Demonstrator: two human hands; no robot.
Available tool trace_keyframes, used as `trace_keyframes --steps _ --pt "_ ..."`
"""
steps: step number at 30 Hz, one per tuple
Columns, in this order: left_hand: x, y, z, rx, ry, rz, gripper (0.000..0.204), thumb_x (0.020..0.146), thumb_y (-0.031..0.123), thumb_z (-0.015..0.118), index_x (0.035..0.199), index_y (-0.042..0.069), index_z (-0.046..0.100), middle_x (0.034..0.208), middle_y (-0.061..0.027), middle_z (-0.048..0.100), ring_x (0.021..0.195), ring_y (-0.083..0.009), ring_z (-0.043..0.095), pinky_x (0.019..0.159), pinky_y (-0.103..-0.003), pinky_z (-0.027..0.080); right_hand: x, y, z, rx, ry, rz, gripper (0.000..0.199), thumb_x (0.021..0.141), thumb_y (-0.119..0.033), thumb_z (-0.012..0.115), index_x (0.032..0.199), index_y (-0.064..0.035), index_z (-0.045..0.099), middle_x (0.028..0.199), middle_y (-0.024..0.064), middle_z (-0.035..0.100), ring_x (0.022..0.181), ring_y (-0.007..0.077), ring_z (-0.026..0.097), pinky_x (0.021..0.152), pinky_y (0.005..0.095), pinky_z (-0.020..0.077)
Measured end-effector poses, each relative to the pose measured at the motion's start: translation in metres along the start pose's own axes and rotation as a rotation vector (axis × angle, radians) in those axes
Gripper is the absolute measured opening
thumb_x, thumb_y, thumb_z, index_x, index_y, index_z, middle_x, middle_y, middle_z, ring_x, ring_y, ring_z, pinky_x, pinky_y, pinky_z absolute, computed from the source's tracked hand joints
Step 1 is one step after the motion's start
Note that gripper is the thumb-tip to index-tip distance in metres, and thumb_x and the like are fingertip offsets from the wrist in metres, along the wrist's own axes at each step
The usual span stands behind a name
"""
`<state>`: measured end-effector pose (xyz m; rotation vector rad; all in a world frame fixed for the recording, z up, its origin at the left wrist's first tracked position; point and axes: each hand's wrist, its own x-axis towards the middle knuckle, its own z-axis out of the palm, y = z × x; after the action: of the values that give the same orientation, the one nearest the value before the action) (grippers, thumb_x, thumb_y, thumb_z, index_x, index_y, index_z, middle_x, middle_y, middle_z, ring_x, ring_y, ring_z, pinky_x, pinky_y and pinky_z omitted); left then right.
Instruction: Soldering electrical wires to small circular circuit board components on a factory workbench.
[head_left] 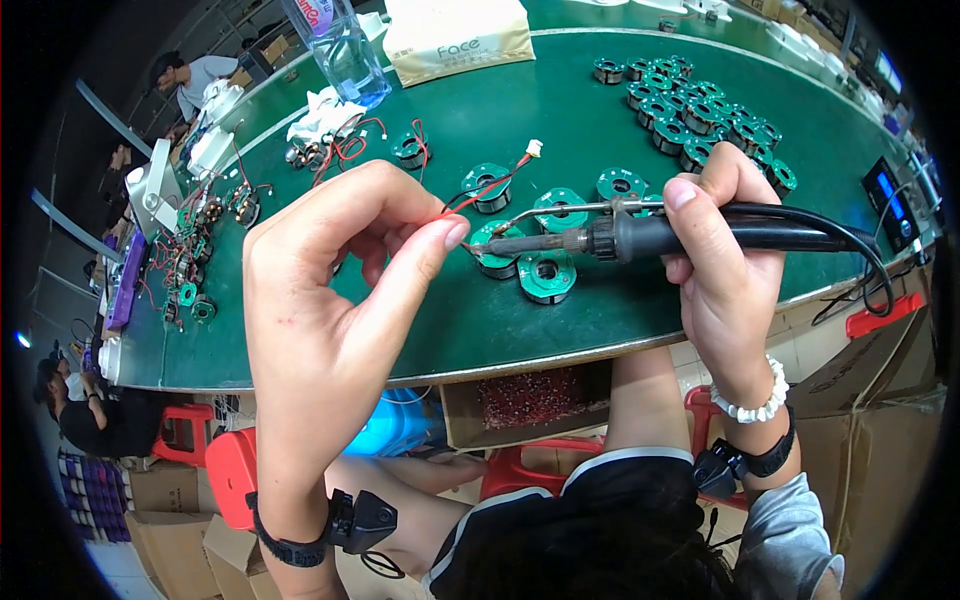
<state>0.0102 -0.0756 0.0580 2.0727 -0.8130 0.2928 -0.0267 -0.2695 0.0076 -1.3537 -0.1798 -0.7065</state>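
Behind green coils (545,275), beige box (458,38)

Green table (560,120); green coils (546,275); red wire (480,195); black soldering iron (660,236).

One head cam, fisheye, looks down & fwd, close over both hands; green table (560,110) fills mid frame, edges bend twd rim.

Bare green tabletop (560,110) lies open behind the round green wound coils (547,276); a clear plastic bottle (340,45) and beige tissue pack (458,38) block the far edge.
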Motion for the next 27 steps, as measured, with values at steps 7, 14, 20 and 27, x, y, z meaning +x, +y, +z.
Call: trace_keyframes --steps 7,14,20,27 --pt "-0.001 0.005 0.000 0.151 0.023 0.080 0.009 0.072 -0.002 0.059 0.069 -0.003 0.051 0.066 -0.0026 0.051 0.061 -0.0061 0.046 0.057 -0.018 0.037 0.000 -0.001 -0.001 0.044 0.063 -0.006 0.025 0.077 -0.005 0.057 0.062 -0.0081 0.037 0.055 -0.0036 0.042 0.044 0.0005 0.036 0.040 0.0150 0.0281" --pt "-0.001 0.010 0.006 0.375 0.107 0.245 0.012 0.069 -0.001 0.061 0.064 -0.002 0.049 0.058 -0.0044 0.048 0.052 -0.0094 0.042 0.047 -0.021 0.029 -0.001 -0.002 -0.003 0.052 0.136 -0.035 0.025 0.077 -0.006 0.057 0.062 -0.0087 0.037 0.056 -0.0040 0.042 0.044 0.0004 0.036 0.040 0.0147 0.0275" --pt "-0.002 0.011 0.005 0.420 0.105 0.252 0.012 0.068 -0.002 0.060 0.064 -0.002 0.049 0.058 -0.0051 0.048 0.052 -0.0107 0.041 0.047 -0.022 0.030 -0.001 -0.003 -0.001 0.039 0.077 0.016 0.024 0.076 -0.005 0.057 0.062 -0.0082 0.037 0.056 -0.0034 0.042 0.044 0.0005 0.036 0.040 0.0149 0.0282" --pt "-0.001 0.010 0.006 0.416 0.101 0.259 0.012 0.068 -0.003 0.060 0.064 -0.002 0.048 0.058 -0.0052 0.048 0.052 -0.0108 0.041 0.048 -0.022 0.030 -0.001 -0.003 0.000 0.030 0.031 0.017 0.024 0.076 -0.005 0.057 0.062 -0.0074 0.038 0.055 -0.0026 0.043 0.044 0.0007 0.037 0.041 0.0151 0.0289"
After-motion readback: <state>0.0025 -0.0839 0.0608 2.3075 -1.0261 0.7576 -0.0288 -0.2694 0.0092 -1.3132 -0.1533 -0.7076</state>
